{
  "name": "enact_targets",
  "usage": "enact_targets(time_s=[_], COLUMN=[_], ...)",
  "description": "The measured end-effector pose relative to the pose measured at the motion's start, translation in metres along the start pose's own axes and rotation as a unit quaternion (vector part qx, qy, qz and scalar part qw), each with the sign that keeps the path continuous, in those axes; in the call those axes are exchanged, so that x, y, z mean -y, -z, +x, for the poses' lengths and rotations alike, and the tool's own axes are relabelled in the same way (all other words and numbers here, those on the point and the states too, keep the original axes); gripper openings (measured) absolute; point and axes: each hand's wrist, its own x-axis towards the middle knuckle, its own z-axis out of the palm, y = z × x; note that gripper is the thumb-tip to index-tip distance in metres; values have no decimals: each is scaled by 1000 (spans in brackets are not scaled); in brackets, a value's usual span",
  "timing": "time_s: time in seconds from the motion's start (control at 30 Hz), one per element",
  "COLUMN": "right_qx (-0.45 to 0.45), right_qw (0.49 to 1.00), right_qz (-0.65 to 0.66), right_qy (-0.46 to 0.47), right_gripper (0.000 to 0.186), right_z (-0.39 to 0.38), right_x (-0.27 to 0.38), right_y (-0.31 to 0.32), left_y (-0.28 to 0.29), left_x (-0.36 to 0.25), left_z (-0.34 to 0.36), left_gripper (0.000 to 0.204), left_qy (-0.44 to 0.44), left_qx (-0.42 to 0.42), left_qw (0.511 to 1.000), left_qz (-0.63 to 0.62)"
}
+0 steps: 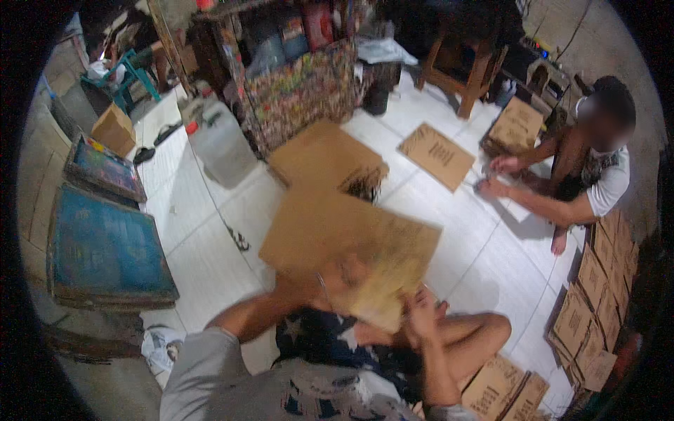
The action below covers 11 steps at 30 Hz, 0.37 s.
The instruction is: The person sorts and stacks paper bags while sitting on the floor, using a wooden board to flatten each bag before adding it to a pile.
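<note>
A brown flattened cardboard box [393,245] with dark printing is up in front of me, above my lap, blurred by motion. My left hand [340,274] reaches in from the left and holds the cardboard near its middle; its fingers are smeared and partly hidden. At the lower right edge, my right hand [421,312] is closed on the same piece, thumb toward me. Just beyond it, a stack of flat brown cardboard [323,154] lies on the floor. Another printed cardboard piece [439,156] lies flat on the tiles, farther to the right.
At the right a person [597,154] sits with hands near a pale sheet, beside a cardboard stack [519,123]. Rows of printed cardboard [590,302] line the right edge. Blue framed screens [109,245] lean at the left, near a translucent jerrycan [221,144]. A wooden stool [463,67] stands behind.
</note>
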Motion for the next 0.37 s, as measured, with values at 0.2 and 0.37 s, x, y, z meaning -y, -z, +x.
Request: enact_targets(time_s=[0.2,0.37], right_qx=[-41,-19], right_qw=[980,978], right_qz=[196,209], right_qy=[-5,17], right_gripper=[41,43], right_z=[-7,11], right_x=[5,-37], right_y=[-44,-28], left_y=[-19,76], left_x=[-53,-127], left_z=[-22,-74], left_gripper=[25,16], left_qy=[-160,-304], left_qx=[-161,-173], left_qw=[973,935], left_qz=[-37,-54])
